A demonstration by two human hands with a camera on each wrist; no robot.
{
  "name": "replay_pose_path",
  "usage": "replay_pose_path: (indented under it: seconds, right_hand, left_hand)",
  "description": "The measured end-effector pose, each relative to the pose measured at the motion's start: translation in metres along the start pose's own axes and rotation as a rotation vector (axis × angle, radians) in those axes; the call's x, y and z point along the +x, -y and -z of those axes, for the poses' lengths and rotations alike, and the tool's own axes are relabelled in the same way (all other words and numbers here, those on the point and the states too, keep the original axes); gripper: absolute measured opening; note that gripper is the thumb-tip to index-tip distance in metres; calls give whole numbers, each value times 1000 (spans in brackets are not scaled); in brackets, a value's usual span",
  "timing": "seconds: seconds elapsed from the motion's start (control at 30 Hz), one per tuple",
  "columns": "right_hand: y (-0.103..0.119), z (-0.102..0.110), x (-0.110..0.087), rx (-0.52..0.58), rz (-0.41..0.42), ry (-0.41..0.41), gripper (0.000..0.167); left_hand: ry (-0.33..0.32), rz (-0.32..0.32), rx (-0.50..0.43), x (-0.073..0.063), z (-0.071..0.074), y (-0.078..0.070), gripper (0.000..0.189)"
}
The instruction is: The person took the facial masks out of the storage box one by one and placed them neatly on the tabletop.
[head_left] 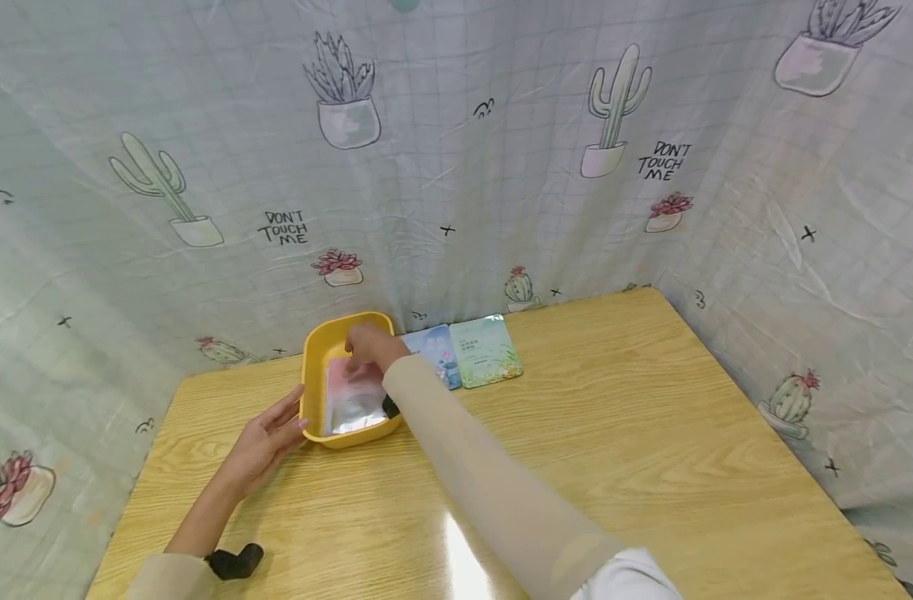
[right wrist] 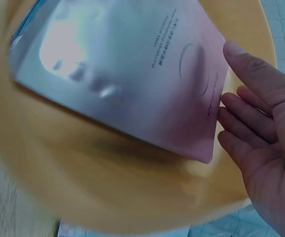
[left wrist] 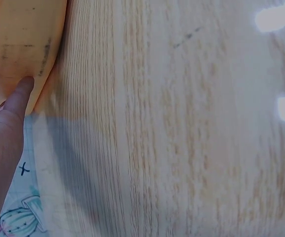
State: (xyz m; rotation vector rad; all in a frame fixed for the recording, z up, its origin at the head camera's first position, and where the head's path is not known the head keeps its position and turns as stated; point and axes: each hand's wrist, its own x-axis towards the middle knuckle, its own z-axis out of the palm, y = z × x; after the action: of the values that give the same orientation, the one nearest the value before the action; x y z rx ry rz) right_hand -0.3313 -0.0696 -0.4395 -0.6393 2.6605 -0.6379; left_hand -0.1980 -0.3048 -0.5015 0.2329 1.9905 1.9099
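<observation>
A yellow plastic bin (head_left: 313,392) stands at the back left of the wooden table. My left hand (head_left: 264,446) touches its left side with extended fingers; the thumb (left wrist: 24,89) rests against the outer wall. Inside the bin lies a pink and silver mask sachet (right wrist: 147,74), with the edge of another packet showing beneath. My right hand (head_left: 369,346) reaches down into the bin. In the right wrist view its thumb and fingertips, spread apart, meet the pink end of the sachet.
Right of the bin, a blue sachet (head_left: 444,354) and a green sachet (head_left: 488,350) lie side by side, the blue one partly hidden by the right arm. A curtain with cactus prints (head_left: 426,167) hangs behind the table (head_left: 614,417).
</observation>
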Motion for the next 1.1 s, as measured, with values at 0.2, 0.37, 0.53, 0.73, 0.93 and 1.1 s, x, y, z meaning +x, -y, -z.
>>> replay_pose_path:
  seconds: [0.2,0.37,0.53,0.73,0.93,1.1]
  right_hand:
    - [1,-3,4,60,35,-1,45]
    - [-8,-1,5,85,83,21,40]
    - [-14,0,9,124,98,64,33]
    - [-14,1,16,124,161,64,22]
    - [-17,-2,22,116,200,56,19]
    - [-19,-2,23,81,265,14,22]
  left_hand:
    - [-6,-10,-10,-1,1,2,73]
    - [-27,19,8,1,-2,4,72]
    - [-31,32,23,1,-3,2,73]
    - [-30,17,-10,-1,0,-2,72]
    - [-6,6,-35,-1,0,0,73]
    - [-6,2,-43,0,1,3,73]
